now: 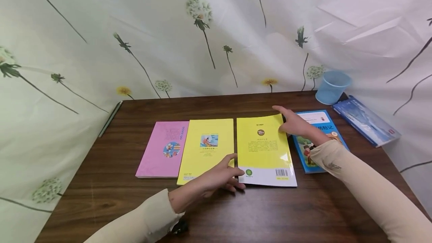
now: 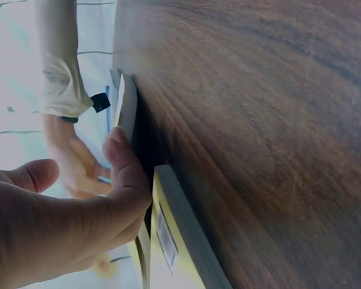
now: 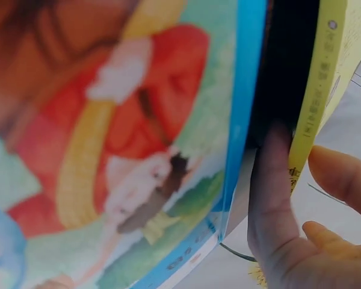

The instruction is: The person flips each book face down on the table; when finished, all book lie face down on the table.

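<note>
Between the two hands lies the yellow-and-white book (image 1: 261,151), barcode side up, with the left hand (image 1: 221,173) at its near left corner and the right hand (image 1: 297,125) along its far right side. I read both hands as relaxed, neither clenched nor pinching: loose left fingers touch the corner, and the right thumb rests at the spine. Contact from opposite sides probably lets the pair steady the book and control its angle. Left of that hold, the plain yellow book (image 1: 192,160) and pink book (image 1: 158,149) lie flat, side by side, their covers easy to see. Just right of it, partly under the right forearm, is the blue book (image 1: 305,153).

From the head camera I get the whole row; my left wrist feed adds a dark gap beneath the held book's near edge and a small black block (image 2: 100,102) at the right cuff. Only the right wrist feed shows me the lettered spine, with the thumb tip in shadow beside it.
</note>
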